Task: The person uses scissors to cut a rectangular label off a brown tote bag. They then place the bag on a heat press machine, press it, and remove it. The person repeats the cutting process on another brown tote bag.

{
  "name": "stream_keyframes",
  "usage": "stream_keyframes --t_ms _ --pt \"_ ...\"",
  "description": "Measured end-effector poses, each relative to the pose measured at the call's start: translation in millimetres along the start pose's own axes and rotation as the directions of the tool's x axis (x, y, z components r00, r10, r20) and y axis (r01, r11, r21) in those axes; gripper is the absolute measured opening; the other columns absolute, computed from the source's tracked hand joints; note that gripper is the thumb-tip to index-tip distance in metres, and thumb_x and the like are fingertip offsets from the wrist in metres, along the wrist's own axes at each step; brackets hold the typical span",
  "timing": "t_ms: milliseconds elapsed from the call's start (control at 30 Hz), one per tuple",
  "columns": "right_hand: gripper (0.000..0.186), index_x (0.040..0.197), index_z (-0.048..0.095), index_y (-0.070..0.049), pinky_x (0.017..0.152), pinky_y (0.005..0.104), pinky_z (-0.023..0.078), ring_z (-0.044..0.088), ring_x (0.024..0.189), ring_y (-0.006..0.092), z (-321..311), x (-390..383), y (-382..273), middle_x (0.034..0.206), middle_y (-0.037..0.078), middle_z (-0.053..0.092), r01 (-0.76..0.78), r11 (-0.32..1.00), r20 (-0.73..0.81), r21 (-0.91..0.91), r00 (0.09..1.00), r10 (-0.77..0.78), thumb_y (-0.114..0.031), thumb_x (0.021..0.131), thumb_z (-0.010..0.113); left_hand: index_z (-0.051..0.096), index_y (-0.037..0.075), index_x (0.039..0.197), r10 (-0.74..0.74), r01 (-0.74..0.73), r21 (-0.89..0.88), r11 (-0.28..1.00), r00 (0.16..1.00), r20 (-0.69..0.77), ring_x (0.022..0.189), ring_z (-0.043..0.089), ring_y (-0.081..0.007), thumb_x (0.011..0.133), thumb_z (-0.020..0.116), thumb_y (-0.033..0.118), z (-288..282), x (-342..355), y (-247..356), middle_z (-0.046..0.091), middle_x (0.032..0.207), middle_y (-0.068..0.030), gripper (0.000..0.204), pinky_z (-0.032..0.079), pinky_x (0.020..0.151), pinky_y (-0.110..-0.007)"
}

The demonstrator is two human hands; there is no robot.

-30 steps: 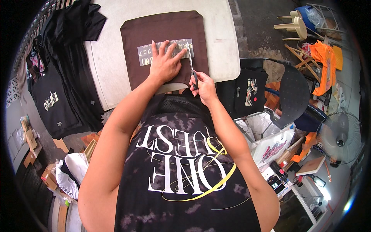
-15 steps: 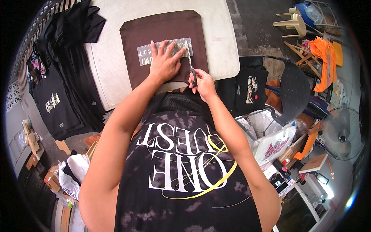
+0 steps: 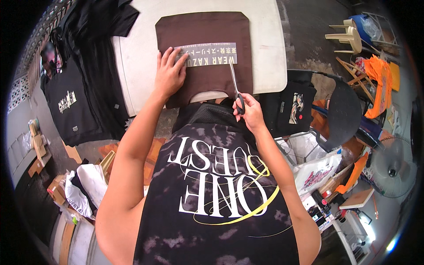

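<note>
Near the upper centre of the frame, a brown cloth [image 3: 216,81] lies flat on the pale bench [image 3: 270,62], with a grey printed strip [image 3: 213,52] across it. The left hand [image 3: 170,78] rests at the strip's left end, its fingers spread and released, gripping nothing. Right of centre, the fingers of the right hand [image 3: 250,113] are clenched around the dark handles of the scissors [image 3: 235,84], whose blades point up to the strip's lower right edge. Black shirts [image 3: 77,112] hang at the upper left.
</note>
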State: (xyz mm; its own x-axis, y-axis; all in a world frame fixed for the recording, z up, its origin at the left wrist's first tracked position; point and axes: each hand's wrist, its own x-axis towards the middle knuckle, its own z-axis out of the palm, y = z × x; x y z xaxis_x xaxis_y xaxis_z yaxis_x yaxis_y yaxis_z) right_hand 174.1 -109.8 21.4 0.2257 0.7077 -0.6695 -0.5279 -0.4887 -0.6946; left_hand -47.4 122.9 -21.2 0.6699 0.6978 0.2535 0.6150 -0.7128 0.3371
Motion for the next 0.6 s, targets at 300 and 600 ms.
stream_keyframes --t_ms 300,600 --pt "0.028 0.113 0.059 -0.003 0.047 0.0252 0.048 0.062 0.066 0.0131 37.2 20.6 -2.0 0.086 0.007 0.065 -0.044 0.998 0.136 0.034 0.990 0.039 -0.027 0.101 0.063 0.056 0.017 0.137 -0.079 0.079 0.055 0.995 0.997 0.007 0.142 0.036 -0.0344 0.088 0.062 0.018 12.7 0.9 25.0 0.050 0.143 -0.0107 0.050 0.021 0.119 -0.061" --pt "0.021 0.105 0.060 -0.004 0.044 0.0235 0.046 0.061 0.062 0.0112 48.0 21.7 2.4 0.082 0.005 0.063 -0.085 0.995 0.119 0.059 0.990 0.078 -0.025 0.100 0.064 0.058 0.037 0.139 -0.038 0.036 0.071 0.997 0.999 0.028 0.140 0.036 -0.0373 0.084 0.065 0.017 12.1 1.2 27.0 0.046 0.146 -0.0100 0.059 0.020 0.117 -0.065"
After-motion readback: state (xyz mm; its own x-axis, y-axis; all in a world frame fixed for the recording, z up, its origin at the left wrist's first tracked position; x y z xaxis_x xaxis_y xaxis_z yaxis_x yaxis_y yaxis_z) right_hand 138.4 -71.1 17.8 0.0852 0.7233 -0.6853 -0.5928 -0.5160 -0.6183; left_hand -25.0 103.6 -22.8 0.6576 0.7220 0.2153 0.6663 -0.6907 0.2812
